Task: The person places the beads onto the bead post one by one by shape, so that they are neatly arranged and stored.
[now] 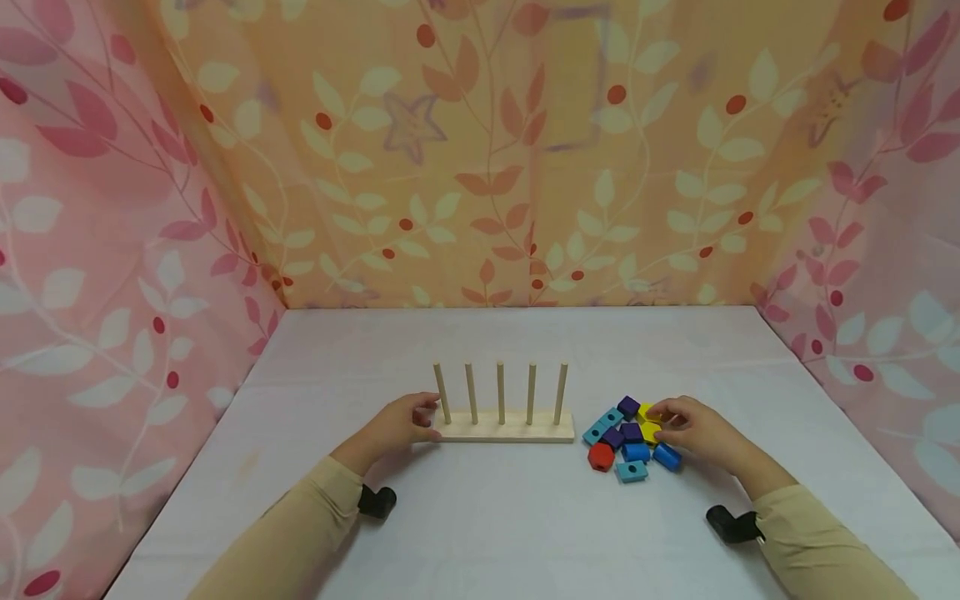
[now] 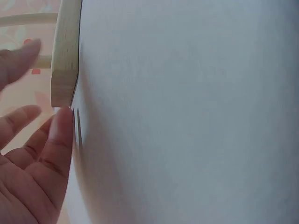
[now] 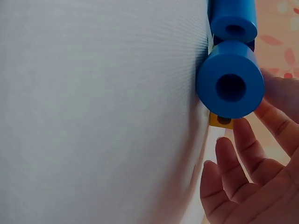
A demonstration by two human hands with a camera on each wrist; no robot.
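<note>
Left hand [image 1: 399, 423]: fingers loosely curved, thumb and fingertips parted at the near end of a wooden stand [image 1: 504, 428], thumb tip apparently touching that end. Right hand [image 1: 701, 430]: fingers bent, tips down at the two yellow blocks [image 1: 651, 432]; whether it grips one cannot be told. Stand: one, long axis running sideways from the left hand toward the right; five upright pegs [image 1: 501, 393], all bare. Blocks: one cluster, between the stand's far end and the right hand, well apart from the left. Yellow blocks on the right hand's side of it; one blue cylinder [image 1: 667, 457] on its side, just nearer the person than the right fingertips. Governing relation, as judged: blocks nearer the right hand, stand nearer the left, pegs leftward of the right hand across the cluster.
</note>
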